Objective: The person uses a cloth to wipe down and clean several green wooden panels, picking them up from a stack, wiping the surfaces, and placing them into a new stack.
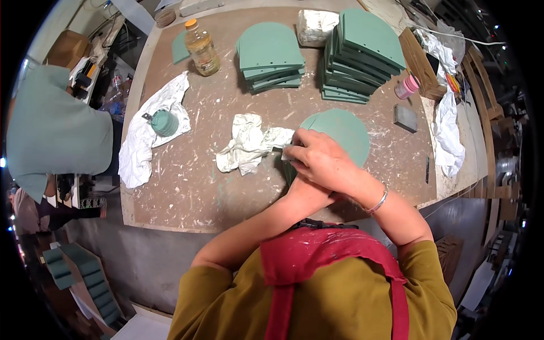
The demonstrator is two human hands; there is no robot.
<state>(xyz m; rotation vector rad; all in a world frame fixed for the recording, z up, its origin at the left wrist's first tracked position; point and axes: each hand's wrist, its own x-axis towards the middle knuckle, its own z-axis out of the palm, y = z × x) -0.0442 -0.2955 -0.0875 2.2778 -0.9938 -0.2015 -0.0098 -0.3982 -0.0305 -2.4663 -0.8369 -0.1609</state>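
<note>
A small stack of green rounded panels (351,133) is at the near middle of the worktable, partly covered by my hands. My right hand (326,161) lies across its left edge, fingers bent and pinched together around something small and greyish that I cannot make out. Below it, my left hand (309,192) crosses under the right one, close against the panels' near side; its fingers are mostly hidden. A crumpled white cloth (243,150) reaches almost to my right fingertips. Dark panel edges show beneath my hands.
Two taller stacks of green panels, a left one (272,48) and a right one (371,42), stand at the back. Also on the table (187,207) are a bottle (202,51), a green container (164,123) on white cloth, a pink jar (406,88) and a grey block (406,118). A person (62,130) stands left.
</note>
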